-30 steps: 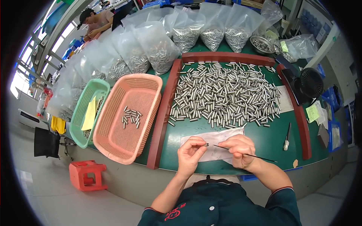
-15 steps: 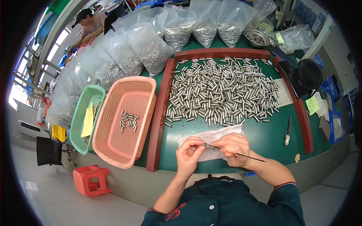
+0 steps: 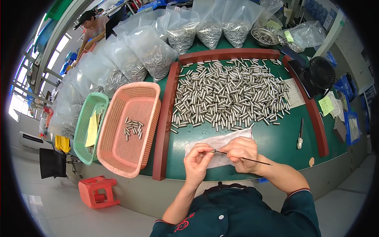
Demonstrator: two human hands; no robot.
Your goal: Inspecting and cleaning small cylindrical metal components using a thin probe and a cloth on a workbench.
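Between the thumb and fingers of my left hand (image 3: 196,162) is a small metal cylinder (image 3: 214,151), mostly covered by the fingertips. My right hand (image 3: 241,155) pinches a thin dark rod (image 3: 257,161), whose tip meets the end of that cylinder; whether it is inside cannot be told. The rod's other end sticks out past my right wrist. Both hands are over a whitish cloth (image 3: 219,160) on the green tabletop (image 3: 177,152). Beyond the cloth spreads a wide heap of shiny metal cylinders (image 3: 233,94).
Dark red bars (image 3: 161,158) frame the heap. To the left stand a pink basket (image 3: 157,106) with some cylinders and a green basket (image 3: 79,134). Clear bags of parts (image 3: 156,59) line the back. At right are a black fan (image 3: 320,73) and a slim dark-bladed tool (image 3: 301,134).
The whole view has shifted slightly. Both hands keep the same grips, and the rod has turned a little and still meets the cylinder.
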